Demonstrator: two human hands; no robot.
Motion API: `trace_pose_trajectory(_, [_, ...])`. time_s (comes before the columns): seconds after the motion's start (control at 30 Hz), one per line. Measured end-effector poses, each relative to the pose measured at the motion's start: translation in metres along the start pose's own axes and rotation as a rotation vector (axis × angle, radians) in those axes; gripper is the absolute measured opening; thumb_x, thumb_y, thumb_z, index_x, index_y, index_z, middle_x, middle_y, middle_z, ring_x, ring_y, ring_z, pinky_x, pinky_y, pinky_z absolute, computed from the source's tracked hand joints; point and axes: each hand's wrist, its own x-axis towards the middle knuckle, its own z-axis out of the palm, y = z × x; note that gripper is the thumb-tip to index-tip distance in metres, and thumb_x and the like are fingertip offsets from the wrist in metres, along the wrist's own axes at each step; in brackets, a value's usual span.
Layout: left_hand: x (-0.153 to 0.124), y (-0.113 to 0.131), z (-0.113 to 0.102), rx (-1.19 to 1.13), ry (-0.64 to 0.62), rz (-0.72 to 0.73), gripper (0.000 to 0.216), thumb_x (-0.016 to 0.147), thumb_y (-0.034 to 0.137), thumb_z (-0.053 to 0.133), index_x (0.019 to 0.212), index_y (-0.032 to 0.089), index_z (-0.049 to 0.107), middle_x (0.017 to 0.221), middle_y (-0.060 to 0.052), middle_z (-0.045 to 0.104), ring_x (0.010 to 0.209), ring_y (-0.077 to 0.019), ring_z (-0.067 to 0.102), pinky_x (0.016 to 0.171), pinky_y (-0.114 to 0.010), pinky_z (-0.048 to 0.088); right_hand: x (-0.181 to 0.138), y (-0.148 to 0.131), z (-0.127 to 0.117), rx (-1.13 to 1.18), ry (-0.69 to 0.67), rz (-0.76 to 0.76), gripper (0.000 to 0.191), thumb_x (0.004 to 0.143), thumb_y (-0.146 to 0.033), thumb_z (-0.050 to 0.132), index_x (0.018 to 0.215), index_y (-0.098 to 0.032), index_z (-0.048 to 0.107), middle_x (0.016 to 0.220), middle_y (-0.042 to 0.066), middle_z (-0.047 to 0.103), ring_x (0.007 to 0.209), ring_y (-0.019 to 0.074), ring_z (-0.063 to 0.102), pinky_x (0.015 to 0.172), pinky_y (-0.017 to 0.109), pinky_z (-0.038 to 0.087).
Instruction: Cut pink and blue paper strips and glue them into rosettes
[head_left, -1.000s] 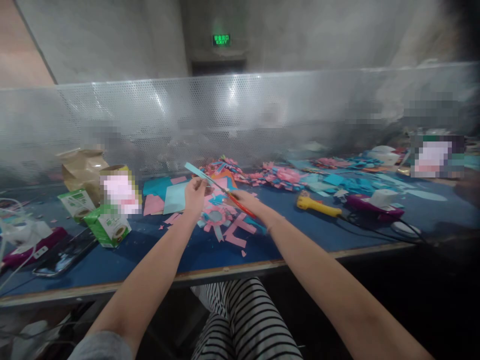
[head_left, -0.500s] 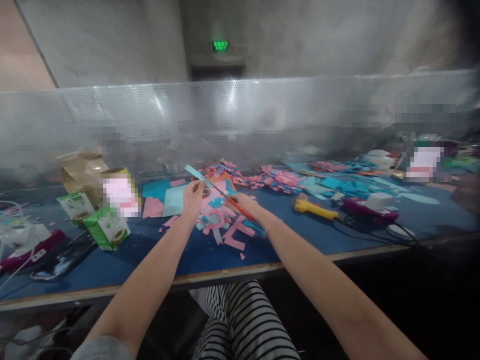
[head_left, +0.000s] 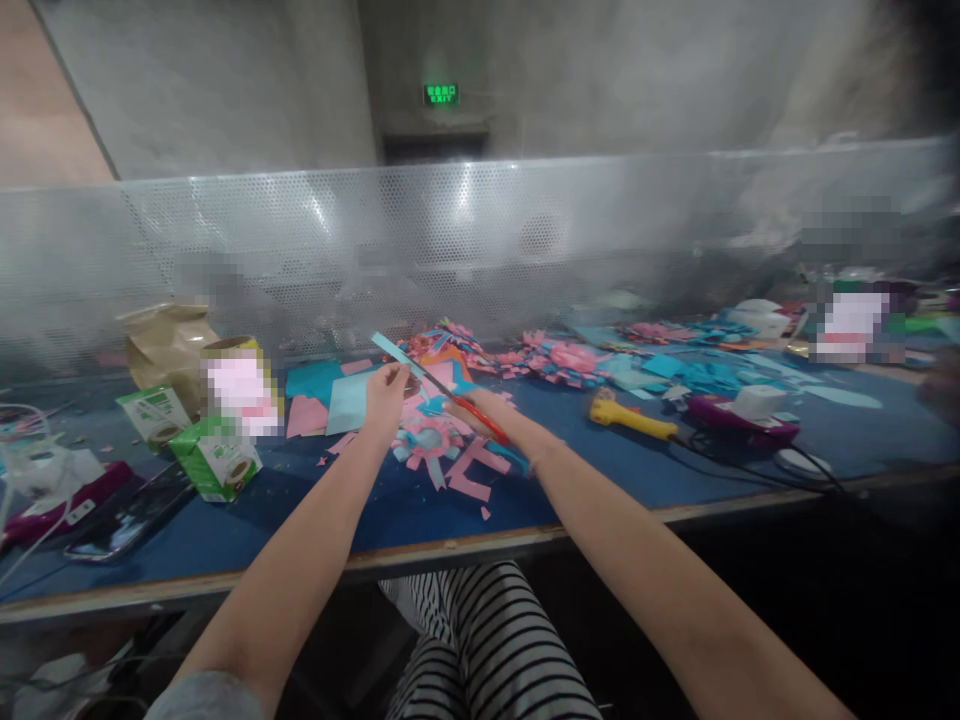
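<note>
A narrow light-blue paper strip [head_left: 389, 347] is pinched in the fingers of my left hand [head_left: 388, 392], its free end pointing up and left. My right hand [head_left: 486, 412] is closed around red-handled scissors [head_left: 480, 415]. Their dark blades reach up and left to the strip beside my left fingers; whether they are parted I cannot tell. Below my hands lies a pink and light-blue paper flower [head_left: 427, 440], with pink paper strips [head_left: 478, 470] to its right. Light-blue paper [head_left: 349, 402] and pink paper [head_left: 306, 415] lie left of my left hand.
Fringed paper flowers [head_left: 555, 355] are heaped behind my hands. To the right are a yellow glue gun [head_left: 634, 416] and a purple power strip [head_left: 739, 422] with cables. Green-and-white cartons [head_left: 217, 462], a brown paper bag [head_left: 171, 345] and a phone [head_left: 127, 520] stand or lie left. A perforated metal screen [head_left: 300, 240] runs behind.
Almost nothing differs. Both hands keep their hold on the strip and the scissors in about the same place, and the view has shifted very slightly.
</note>
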Motion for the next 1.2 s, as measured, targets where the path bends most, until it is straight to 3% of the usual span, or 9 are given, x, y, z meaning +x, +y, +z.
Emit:
trace_pose_trajectory(0.33, [-0.001,-0.007,0.001,0.015,-0.038,0.002,0.022,0.062,0.035,0.062,0.063,0.015,0.055,0.053,0.002,0.053,0.051,-0.0080,0.052,0.056,-0.024,0.047,-0.005,0.002,0.005,0.335,-0.116,-0.003,0.047,0.077,-0.062,0.029,0.059,-0.020,0.037,0.051,-0.002,0.033,0.044,0.0091,0.030,0.047,0.029,0.031])
trace_pose_trajectory(0.57, [-0.003,-0.006,0.003,0.008,-0.077,-0.007,0.021,0.063,0.034,0.062,0.062,0.015,0.055,0.053,0.002,0.053,0.052,-0.0078,0.053,0.056,-0.023,0.047,-0.007,-0.002,0.004,0.421,-0.142,0.023,0.050,0.073,-0.068,0.030,0.058,-0.020,0.033,0.049,-0.002,0.031,0.041,0.0073,0.026,0.041,0.028,0.027])
trace_pose_trajectory(0.73, [-0.001,-0.006,0.002,0.012,-0.075,-0.027,0.021,0.062,0.034,0.063,0.062,0.015,0.055,0.052,0.002,0.053,0.051,-0.0078,0.052,0.057,-0.024,0.048,-0.010,-0.009,0.001,0.383,-0.127,0.084,0.050,0.073,-0.069,0.029,0.060,-0.020,0.035,0.049,-0.002,0.030,0.041,0.0078,0.026,0.041,0.028,0.028])
trace_pose_trajectory(0.93, [0.000,-0.007,0.002,0.004,-0.064,-0.034,0.019,0.063,0.032,0.062,0.063,0.015,0.055,0.051,0.003,0.052,0.051,-0.0079,0.052,0.057,-0.025,0.048,-0.003,-0.001,0.006,0.256,-0.044,0.011,0.049,0.074,-0.065,0.029,0.058,-0.020,0.031,0.050,-0.003,0.028,0.045,0.0086,0.027,0.044,0.026,0.027])
trace_pose_trajectory(1.2, [0.001,-0.008,0.001,-0.009,-0.067,-0.073,0.020,0.062,0.032,0.063,0.061,0.014,0.053,0.051,0.002,0.053,0.050,-0.0076,0.052,0.054,-0.023,0.046,0.008,0.011,0.019,0.175,0.073,-0.035,0.042,0.074,-0.059,0.036,0.063,-0.018,0.039,0.054,-0.002,0.034,0.054,0.0102,0.033,0.049,0.025,0.030])
